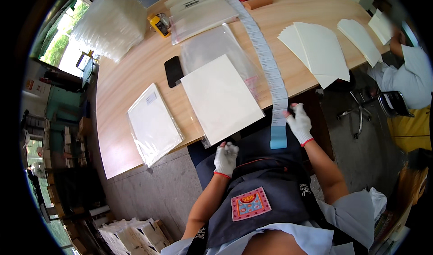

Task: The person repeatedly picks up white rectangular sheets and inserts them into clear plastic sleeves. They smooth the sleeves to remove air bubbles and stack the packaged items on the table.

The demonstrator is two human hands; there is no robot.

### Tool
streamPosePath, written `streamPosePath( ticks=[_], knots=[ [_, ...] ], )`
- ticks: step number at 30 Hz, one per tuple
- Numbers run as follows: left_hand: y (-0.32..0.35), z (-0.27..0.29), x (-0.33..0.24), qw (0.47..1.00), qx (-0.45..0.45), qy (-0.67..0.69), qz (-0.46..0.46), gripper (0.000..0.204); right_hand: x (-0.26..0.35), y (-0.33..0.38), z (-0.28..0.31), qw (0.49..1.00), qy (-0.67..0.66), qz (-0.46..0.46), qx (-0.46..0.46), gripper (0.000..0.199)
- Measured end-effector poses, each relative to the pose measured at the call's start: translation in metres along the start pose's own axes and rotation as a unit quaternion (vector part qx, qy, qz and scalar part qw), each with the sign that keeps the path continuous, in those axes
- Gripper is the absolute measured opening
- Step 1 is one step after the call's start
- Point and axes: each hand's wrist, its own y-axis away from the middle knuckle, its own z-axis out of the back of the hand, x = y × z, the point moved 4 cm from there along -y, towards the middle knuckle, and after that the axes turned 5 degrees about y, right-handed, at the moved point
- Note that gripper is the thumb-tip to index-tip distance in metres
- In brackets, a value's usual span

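My left hand (226, 158), in a white glove with a red cuff, is loosely curled just off the table's front edge, with nothing visible in it. Close by lies a white sheet stack (221, 97) on a clear plastic bag (216, 50). My right hand (300, 123), gloved alike with bare fingertips, has thumb and forefinger apart. Its thumb tip meets the edge of a long strip of labels (269, 66). That strip runs down the table and hangs over the front edge, ending in a blue piece (278, 137) above my lap.
A bagged white pack (153, 124) with a label lies at left; a black phone (173, 71), yellow bottle (158, 25) and clear plastic stack (110, 23) are beyond. White sheets (315, 50) fan out at right. Another person (403, 70) sits past them, beside a chair (392, 104).
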Motion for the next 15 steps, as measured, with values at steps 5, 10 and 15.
streamPosePath(
  ticks=[5, 10, 15],
  knots=[
    [0.021, -0.08, 0.049, 0.892, 0.182, -0.403, 0.09, 0.043, -0.015, 0.018, -0.018, 0.976, -0.164, -0.036, 0.137, 0.053],
    [0.022, -0.13, 0.088, 0.866, 0.171, -0.43, 0.192, 0.039, 0.015, 0.034, 0.046, 0.96, -0.149, 0.232, 0.045, 0.038],
    [0.029, -0.155, 0.111, 0.869, 0.225, -0.408, 0.166, 0.021, 0.049, 0.046, 0.099, 0.919, -0.034, 0.378, -0.102, 0.025]
  ],
)
